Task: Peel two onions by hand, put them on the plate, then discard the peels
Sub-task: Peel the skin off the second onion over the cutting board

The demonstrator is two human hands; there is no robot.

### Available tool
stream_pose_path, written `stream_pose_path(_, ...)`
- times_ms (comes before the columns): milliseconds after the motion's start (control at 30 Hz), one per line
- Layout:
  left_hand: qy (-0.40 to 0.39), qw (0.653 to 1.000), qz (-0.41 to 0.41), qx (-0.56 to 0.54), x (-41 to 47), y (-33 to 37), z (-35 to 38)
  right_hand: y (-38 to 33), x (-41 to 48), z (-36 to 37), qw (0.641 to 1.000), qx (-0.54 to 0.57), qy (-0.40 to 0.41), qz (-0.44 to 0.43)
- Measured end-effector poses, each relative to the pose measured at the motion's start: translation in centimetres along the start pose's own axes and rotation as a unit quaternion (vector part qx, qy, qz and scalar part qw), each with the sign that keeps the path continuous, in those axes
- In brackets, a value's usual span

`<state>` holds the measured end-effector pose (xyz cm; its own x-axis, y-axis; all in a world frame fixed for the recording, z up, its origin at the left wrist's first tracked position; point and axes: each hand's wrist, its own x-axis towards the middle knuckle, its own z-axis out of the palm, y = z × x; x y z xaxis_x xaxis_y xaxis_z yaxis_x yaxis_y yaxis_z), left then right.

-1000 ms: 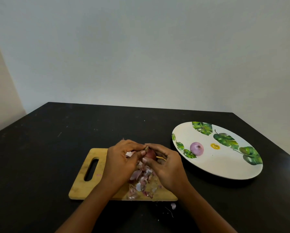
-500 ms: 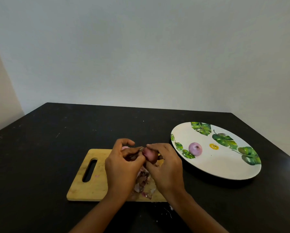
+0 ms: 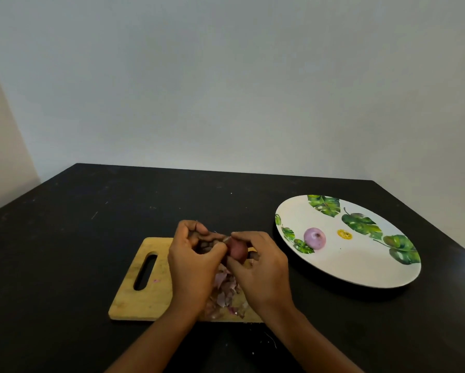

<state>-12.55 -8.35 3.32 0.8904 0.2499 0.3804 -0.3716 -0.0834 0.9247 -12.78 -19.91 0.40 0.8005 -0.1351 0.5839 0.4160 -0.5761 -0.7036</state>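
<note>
Peeling is happening above the cutting board (image 3: 130, 302): right grip (image 3: 263, 267) is curling round the onion (image 3: 237, 251), left grip (image 3: 196, 262) is pinching its tip; pulling over the peels (image 3: 226, 289) is likely keeping scraps contained.

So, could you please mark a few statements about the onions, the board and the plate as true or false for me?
1. A peeled onion lies on the plate. True.
2. The left hand and the right hand both hold the second onion above the cutting board. True.
3. The cutting board lies to the right of the plate. False: it lies to the plate's left.
4. The cutting board has been cleared of peels. False: a pile of peels lies on it, under the hands.
</note>
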Motion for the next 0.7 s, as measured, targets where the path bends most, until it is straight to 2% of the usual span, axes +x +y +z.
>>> stream_pose_path(133, -0.056, 0.998, 0.0, -0.009, 0.2, 0.1, 0.0, 0.0, 0.7, -0.9, 0.993, 0.094, -0.019, 0.066)
stream_pose_path(233, -0.084, 0.996, 0.01, 0.005, 0.4, 0.2, -0.1, -0.2, 0.7, -1.2, 0.986, 0.141, -0.034, 0.084)
stream_pose_path(400, -0.071, 0.997, 0.025, 0.014, 0.8, 0.2, -0.6, 0.0, 0.9, -1.3, 0.987, 0.137, -0.061, 0.05)
stream_pose_path(700, -0.087, 0.995, 0.044, 0.036, 1.1, 0.1, -0.7, 0.8, 1.2, -1.3, 0.979, 0.171, -0.094, 0.058)
